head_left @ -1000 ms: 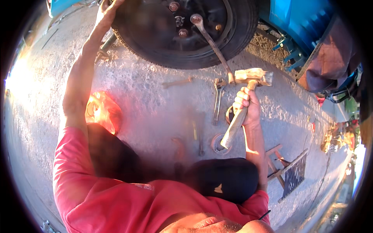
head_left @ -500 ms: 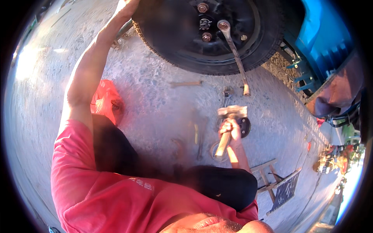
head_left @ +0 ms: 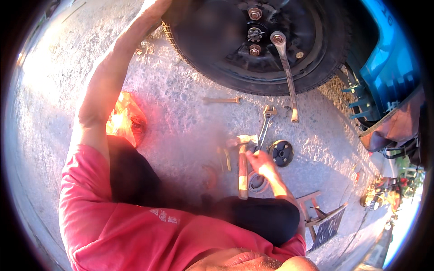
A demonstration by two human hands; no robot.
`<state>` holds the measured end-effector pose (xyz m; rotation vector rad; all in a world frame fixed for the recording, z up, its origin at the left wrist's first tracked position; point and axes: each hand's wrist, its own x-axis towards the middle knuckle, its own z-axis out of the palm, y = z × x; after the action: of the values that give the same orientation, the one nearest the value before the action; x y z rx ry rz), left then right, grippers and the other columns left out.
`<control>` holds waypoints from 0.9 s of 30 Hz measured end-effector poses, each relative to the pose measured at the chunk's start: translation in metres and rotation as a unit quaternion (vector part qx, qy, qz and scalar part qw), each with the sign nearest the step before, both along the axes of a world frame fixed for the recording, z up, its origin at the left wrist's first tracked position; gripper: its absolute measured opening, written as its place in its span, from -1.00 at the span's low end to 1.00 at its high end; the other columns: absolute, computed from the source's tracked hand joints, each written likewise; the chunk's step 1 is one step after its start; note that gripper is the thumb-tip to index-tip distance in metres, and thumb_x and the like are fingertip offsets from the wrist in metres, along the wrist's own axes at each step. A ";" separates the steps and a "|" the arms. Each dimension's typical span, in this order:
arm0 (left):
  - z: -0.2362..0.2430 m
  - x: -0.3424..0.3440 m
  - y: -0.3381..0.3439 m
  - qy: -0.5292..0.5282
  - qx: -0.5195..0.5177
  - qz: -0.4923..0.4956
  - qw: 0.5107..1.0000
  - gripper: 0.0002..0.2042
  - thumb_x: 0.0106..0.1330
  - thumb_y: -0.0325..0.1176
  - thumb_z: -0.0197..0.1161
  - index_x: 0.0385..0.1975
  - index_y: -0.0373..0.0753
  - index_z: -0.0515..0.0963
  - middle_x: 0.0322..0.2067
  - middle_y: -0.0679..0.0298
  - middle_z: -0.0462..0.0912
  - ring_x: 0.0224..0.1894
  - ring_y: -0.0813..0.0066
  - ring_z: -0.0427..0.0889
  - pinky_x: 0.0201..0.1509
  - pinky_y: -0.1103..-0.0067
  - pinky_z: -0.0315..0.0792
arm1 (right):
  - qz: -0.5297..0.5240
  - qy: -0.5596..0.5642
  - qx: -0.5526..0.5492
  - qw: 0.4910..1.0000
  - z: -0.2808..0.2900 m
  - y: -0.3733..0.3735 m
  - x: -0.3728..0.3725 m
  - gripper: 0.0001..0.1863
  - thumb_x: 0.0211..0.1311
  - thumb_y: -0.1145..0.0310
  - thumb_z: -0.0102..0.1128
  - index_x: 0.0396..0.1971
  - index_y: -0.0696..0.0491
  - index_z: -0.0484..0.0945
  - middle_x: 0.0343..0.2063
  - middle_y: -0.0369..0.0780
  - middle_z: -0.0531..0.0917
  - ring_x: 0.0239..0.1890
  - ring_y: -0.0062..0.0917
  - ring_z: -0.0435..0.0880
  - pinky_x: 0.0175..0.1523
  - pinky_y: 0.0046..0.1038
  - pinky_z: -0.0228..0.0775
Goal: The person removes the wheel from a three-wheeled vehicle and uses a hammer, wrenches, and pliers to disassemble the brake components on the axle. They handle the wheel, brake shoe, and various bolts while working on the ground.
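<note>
My right hand (head_left: pixel 261 161) is closed at the upper handle of a hammer (head_left: pixel 243 174), with its fingertips just below the head. How firmly they wrap the wood is partly hidden. My left arm reaches up to the wheel (head_left: pixel 217 74), where my left hand (head_left: pixel 158 5) sits by the tyre's edge, its fingers out of sight. A long-handled ring wrench (head_left: pixel 288 74) sits over one wheel nut, its handle sloping down past the tyre. Other nuts (head_left: pixel 255 14) show around the hub (head_left: pixel 255 34).
On the concrete lie an open-ended wrench (head_left: pixel 222 100), an adjustable wrench (head_left: pixel 266 122), a round black part (head_left: pixel 281 153) and a pale ring (head_left: pixel 258 182). An orange plastic bag (head_left: pixel 124 117) is beside my left knee. A small wooden stool (head_left: pixel 323 217) and blue bodywork (head_left: pixel 393 54) stand right.
My right hand and the hammer have moved left and lower, and the hammer's handle now points nearly straight toward me. The view has shifted slightly. The ring wrench stays on its nut.
</note>
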<state>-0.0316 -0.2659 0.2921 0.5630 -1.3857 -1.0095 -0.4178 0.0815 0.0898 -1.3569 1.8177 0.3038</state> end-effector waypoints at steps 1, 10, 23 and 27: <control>0.001 0.001 0.003 -0.008 0.011 0.000 1.000 -0.25 0.26 -0.14 0.46 0.36 -0.36 0.29 0.27 0.13 0.48 0.27 0.34 0.46 0.37 0.44 0.35 | -0.028 0.013 -0.160 0.987 0.020 -0.005 -0.008 -0.56 0.34 -0.04 0.27 -0.22 0.10 0.60 -0.42 -0.17 0.69 -0.41 -0.29 0.71 -0.25 -0.30 0.53; 0.003 0.001 -0.006 -0.033 -0.018 0.031 0.999 -0.23 0.20 -0.05 0.49 0.31 -0.35 0.34 0.15 0.17 0.54 0.18 0.41 0.50 0.29 0.45 0.40 | -0.069 0.047 -0.579 0.811 0.087 -0.099 -0.037 -0.53 0.42 -0.05 0.14 -0.15 0.13 0.54 -0.24 -0.08 0.60 -0.14 -0.26 0.60 0.00 -0.21 0.45; 0.008 0.001 0.007 -0.050 -0.002 0.025 0.998 -0.13 0.12 0.07 0.52 0.31 -0.39 0.33 0.15 0.13 0.55 0.18 0.34 0.52 0.29 0.41 0.40 | -0.121 -0.001 -0.533 0.837 0.071 -0.131 -0.036 -0.49 0.50 -0.08 -0.02 -0.21 0.14 0.60 -0.37 0.07 0.68 -0.26 0.08 0.64 -0.16 -0.06 0.44; 0.006 -0.001 0.007 -0.024 -0.008 0.011 1.000 -0.12 0.10 0.06 0.53 0.31 -0.39 0.32 0.16 0.12 0.55 0.19 0.33 0.52 0.31 0.40 0.40 | -0.123 -0.008 -0.555 0.823 0.065 -0.134 -0.038 -0.48 0.47 -0.07 0.03 -0.19 0.17 0.60 -0.39 0.07 0.67 -0.26 0.05 0.64 -0.14 -0.07 0.43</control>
<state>-0.0325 -0.2591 0.2986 0.5928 -1.4270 -0.9714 -0.4562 -0.0526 0.1545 -1.7714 2.1934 -1.0784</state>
